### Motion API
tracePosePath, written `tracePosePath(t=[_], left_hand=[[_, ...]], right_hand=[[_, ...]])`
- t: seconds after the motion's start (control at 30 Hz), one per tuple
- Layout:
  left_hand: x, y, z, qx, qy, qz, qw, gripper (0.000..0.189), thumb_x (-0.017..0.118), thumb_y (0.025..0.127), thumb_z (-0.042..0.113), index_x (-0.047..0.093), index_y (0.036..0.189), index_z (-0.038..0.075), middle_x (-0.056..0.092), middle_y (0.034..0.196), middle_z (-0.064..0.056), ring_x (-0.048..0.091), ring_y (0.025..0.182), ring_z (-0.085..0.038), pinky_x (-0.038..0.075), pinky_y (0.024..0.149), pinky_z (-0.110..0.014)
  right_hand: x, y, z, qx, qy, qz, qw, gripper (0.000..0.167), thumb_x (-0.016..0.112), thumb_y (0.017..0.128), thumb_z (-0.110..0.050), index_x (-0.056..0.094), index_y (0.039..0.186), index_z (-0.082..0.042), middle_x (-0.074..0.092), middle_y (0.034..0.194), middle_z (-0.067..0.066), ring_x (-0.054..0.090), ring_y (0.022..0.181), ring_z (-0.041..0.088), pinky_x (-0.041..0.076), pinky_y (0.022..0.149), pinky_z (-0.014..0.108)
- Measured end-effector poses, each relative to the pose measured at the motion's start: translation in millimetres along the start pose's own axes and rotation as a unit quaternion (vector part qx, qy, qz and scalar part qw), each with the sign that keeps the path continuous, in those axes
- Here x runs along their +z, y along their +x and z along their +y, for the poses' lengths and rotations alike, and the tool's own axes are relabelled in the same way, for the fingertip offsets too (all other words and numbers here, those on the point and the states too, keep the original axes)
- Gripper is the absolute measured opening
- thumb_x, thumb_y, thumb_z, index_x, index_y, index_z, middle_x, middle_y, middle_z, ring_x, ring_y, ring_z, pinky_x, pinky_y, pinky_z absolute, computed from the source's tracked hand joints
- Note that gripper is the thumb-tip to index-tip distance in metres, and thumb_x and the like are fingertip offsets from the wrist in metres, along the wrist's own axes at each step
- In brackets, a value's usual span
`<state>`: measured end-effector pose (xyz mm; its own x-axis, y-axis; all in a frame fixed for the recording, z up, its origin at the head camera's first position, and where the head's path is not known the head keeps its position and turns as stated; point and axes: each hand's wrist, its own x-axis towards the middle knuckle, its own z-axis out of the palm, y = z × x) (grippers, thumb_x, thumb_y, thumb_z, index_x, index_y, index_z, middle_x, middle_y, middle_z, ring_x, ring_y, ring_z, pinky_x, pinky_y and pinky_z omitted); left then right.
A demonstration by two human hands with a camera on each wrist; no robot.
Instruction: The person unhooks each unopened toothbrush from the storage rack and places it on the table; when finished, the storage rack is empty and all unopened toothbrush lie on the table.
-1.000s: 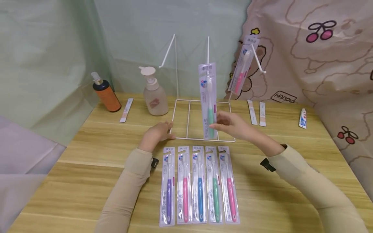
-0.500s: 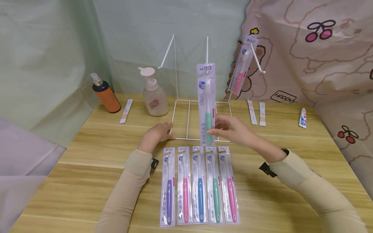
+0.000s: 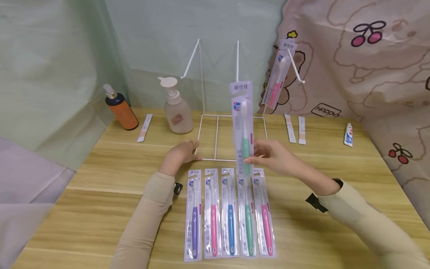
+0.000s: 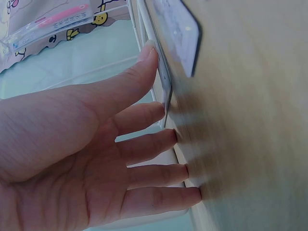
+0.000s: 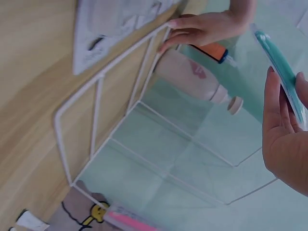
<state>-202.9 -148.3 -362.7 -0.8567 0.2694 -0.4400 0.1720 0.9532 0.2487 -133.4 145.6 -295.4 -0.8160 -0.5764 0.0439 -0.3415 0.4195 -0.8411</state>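
My right hand [image 3: 277,157] pinches the lower part of a packaged green toothbrush [image 3: 246,145] between thumb and fingers. The pack stands upright in the air, in front of the white wire rack [image 3: 218,160] and below its middle hook [image 3: 237,59]. At the rack's front left corner is my left hand [image 3: 179,155]. The left wrist view shows its thumb [image 4: 148,55] at the wire and its straight fingers reaching the tabletop. A packaged pink toothbrush [image 3: 276,87] hangs on the right hook. On the table lies a row of packaged toothbrushes: purple [image 3: 195,228], pink, blue [image 3: 230,228], green and pink.
Behind the left hand stand a pale pump bottle [image 3: 178,117] and an orange spray bottle [image 3: 122,114]. Slim paper sachets [image 3: 145,127] lie on both sides of the rack. A small toothpaste tube [image 3: 348,135] is at the far right. Cloth hangs behind the table.
My right hand has brought the green toothbrush pack lower and nearer to me, so it overlaps the row's top edge. The left hand has stayed at the rack's corner.
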Motion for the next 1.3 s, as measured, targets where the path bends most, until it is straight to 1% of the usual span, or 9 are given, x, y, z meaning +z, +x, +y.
tracePosePath(t=[0.23, 0.43, 0.6, 0.77, 0.9, 1.0, 1.07, 1.13, 1.3], left_hand=[[-0.7, -2.0, -4.1, -0.004, -0.009, -0.002, 0.9999, 0.075, 0.057, 0.091, 0.037, 0.018, 0.148, 0.007, 0.012, 0.152, -0.022, 0.017, 0.137, -0.043, 0.022, 0.111, -0.054], [-1.1, -0.9, -5.6, -0.009, -0.016, -0.001, 0.9998, 0.074, 0.056, 0.092, 0.035, 0.017, 0.149, 0.008, 0.011, 0.153, -0.021, 0.017, 0.137, -0.043, 0.021, 0.111, -0.056], [-1.2, 0.3, -2.4, -0.002, -0.018, -0.003, 0.9998, 0.074, 0.056, 0.092, 0.036, 0.017, 0.149, 0.008, 0.011, 0.153, -0.022, 0.016, 0.137, -0.043, 0.020, 0.111, -0.055], [-1.7, 1.5, -0.8, -0.004, -0.013, -0.004, 0.9999, 0.075, 0.056, 0.091, 0.036, 0.017, 0.149, 0.008, 0.011, 0.153, -0.021, 0.016, 0.138, -0.042, 0.020, 0.112, -0.054], [-1.7, 1.3, 0.0, -0.003, -0.009, -0.005, 0.9999, 0.075, 0.056, 0.091, 0.037, 0.018, 0.149, 0.007, 0.012, 0.153, -0.022, 0.016, 0.138, -0.042, 0.021, 0.112, -0.054], [-1.1, 0.9, 0.5, -0.003, -0.012, -0.007, 0.9999, 0.075, 0.056, 0.091, 0.036, 0.018, 0.149, 0.007, 0.012, 0.153, -0.022, 0.017, 0.138, -0.042, 0.021, 0.112, -0.053], [-0.9, 1.0, 0.5, -0.005, -0.015, -0.009, 0.9998, 0.075, 0.057, 0.091, 0.036, 0.018, 0.149, 0.008, 0.011, 0.153, -0.021, 0.017, 0.138, -0.042, 0.021, 0.112, -0.053], [-1.0, 1.1, 0.2, -0.009, -0.015, -0.009, 0.9998, 0.075, 0.056, 0.091, 0.037, 0.018, 0.149, 0.009, 0.011, 0.153, -0.020, 0.016, 0.138, -0.042, 0.021, 0.111, -0.054], [-1.8, 0.5, 0.3, -0.012, -0.012, -0.007, 0.9998, 0.074, 0.056, 0.091, 0.037, 0.018, 0.149, 0.010, 0.012, 0.153, -0.020, 0.016, 0.138, -0.042, 0.021, 0.111, -0.054]], right_hand=[[-1, -24.3, 17, 0.025, 0.001, -0.019, 0.9995, 0.022, 0.068, 0.085, -0.017, 0.063, 0.099, -0.001, 0.069, 0.090, 0.008, 0.068, 0.082, 0.016, 0.057, 0.072, 0.026], [-7, -51.7, 35, 0.046, -0.002, -0.038, 0.9982, 0.022, 0.066, 0.087, -0.020, 0.061, 0.098, -0.001, 0.067, 0.088, 0.007, 0.067, 0.080, 0.015, 0.058, 0.070, 0.029], [-13, -77.1, 54, 0.083, -0.029, -0.043, 0.9952, 0.022, 0.067, 0.087, -0.023, 0.061, 0.093, -0.003, 0.067, 0.083, 0.003, 0.065, 0.074, 0.011, 0.058, 0.065, 0.030], [-15, -97.2, 71, 0.124, -0.048, -0.057, 0.9894, 0.030, 0.067, 0.086, -0.027, 0.062, 0.098, 0.000, 0.068, 0.082, 0.001, 0.065, 0.074, 0.009, 0.056, 0.064, 0.024], [-11, -110.0, 79, 0.172, 0.019, -0.070, 0.9824, 0.042, 0.070, 0.083, -0.028, 0.059, 0.105, 0.007, 0.068, 0.085, 0.006, 0.067, 0.075, 0.015, 0.058, 0.065, 0.027], [-6, -118.7, 85, 0.205, 0.103, -0.099, 0.9683, 0.043, 0.068, 0.085, -0.023, 0.055, 0.108, 0.011, 0.067, 0.087, 0.012, 0.067, 0.075, 0.019, 0.058, 0.066, 0.033], [-3, -123.2, 89, 0.213, 0.145, -0.120, 0.9588, 0.040, 0.066, 0.087, -0.019, 0.053, 0.108, 0.013, 0.066, 0.087, 0.014, 0.067, 0.075, 0.020, 0.058, 0.067, 0.036], [2, -125.9, 91, 0.220, 0.170, -0.135, 0.9511, 0.037, 0.065, 0.087, -0.016, 0.053, 0.106, 0.013, 0.066, 0.086, 0.015, 0.067, 0.075, 0.019, 0.058, 0.067, 0.037], [12, -129.7, 94, 0.240, 0.184, -0.142, 0.9426, 0.036, 0.066, 0.087, -0.017, 0.054, 0.105, 0.012, 0.066, 0.083, 0.011, 0.065, 0.072, 0.016, 0.058, 0.063, 0.032]])
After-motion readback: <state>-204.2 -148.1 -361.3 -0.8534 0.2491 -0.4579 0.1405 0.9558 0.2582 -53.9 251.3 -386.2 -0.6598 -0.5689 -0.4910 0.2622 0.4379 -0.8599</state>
